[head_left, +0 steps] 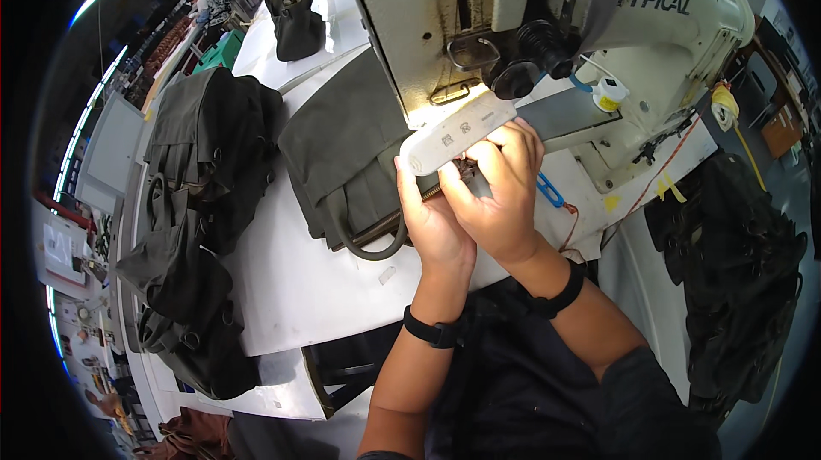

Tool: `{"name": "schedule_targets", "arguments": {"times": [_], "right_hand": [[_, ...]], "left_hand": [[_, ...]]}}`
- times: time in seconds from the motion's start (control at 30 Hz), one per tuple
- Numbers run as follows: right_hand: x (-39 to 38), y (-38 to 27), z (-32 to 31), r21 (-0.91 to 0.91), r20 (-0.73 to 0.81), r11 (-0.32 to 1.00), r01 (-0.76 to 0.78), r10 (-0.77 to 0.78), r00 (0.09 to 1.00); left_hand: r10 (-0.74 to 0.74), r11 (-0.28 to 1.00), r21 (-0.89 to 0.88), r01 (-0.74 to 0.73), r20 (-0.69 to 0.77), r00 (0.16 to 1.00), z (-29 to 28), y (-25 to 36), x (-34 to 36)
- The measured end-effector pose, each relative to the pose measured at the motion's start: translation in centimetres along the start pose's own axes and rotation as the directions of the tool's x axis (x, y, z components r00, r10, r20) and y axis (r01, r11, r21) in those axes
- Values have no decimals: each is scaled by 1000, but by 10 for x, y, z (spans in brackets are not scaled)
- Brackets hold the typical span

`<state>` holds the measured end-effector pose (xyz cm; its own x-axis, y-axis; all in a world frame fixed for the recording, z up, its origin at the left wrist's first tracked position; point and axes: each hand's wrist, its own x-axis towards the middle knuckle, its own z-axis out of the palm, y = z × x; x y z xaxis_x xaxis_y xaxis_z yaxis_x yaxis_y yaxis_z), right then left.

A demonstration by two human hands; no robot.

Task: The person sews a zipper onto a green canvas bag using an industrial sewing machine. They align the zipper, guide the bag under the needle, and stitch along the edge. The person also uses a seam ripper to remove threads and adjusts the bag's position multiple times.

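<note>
Both of my hands meet beneath the pale head of a sewing machine [462, 131], whose lower end and lamp hide some fingertips. A dark olive-green fabric bag [346, 156] lies flat on the white table to their left, with a looped handle [376, 253] and a zipper along its near edge. My left hand [434, 225] is closed on this zipper edge, thumb side up. My right hand [505, 191] touches the left, its fingers bent and closed around the bag's end, where a small dark brown bit shows. The needle is hidden.
Several similar dark bags [201, 144] are piled along the table's left side; another small bag [299, 24] stands farther back. Blue-handled snips [550, 191] lie right of my hands. A dark heap of bags [731, 280] hangs at the right. People work at the far left.
</note>
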<state>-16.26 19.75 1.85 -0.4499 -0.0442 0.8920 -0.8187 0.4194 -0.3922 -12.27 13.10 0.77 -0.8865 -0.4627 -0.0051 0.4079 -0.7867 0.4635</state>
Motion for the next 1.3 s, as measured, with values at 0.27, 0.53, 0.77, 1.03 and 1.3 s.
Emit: {"name": "schedule_targets", "arguments": {"times": [0.27,0.53,0.77,1.03,1.3], "right_hand": [[-6,2,-15,212,10,972,-98,98,995],[12,25,-65,83,160,996,-26,12,987],[31,30,-21,-291,326,932,215,-115,938],[82,40,-1,-192,847,981,10,161,507],[66,45,13,-267,635,960,-85,242,734]], "left_hand": [[101,992,74,-101,13,995,-3,1,0],[185,964,206,-170,-57,981,3,3,5],[152,955,259,-142,-20,988,-3,5,15],[126,968,223,-117,-28,992,-9,8,16],[121,934,345,-96,-53,991,6,11,12]]}}
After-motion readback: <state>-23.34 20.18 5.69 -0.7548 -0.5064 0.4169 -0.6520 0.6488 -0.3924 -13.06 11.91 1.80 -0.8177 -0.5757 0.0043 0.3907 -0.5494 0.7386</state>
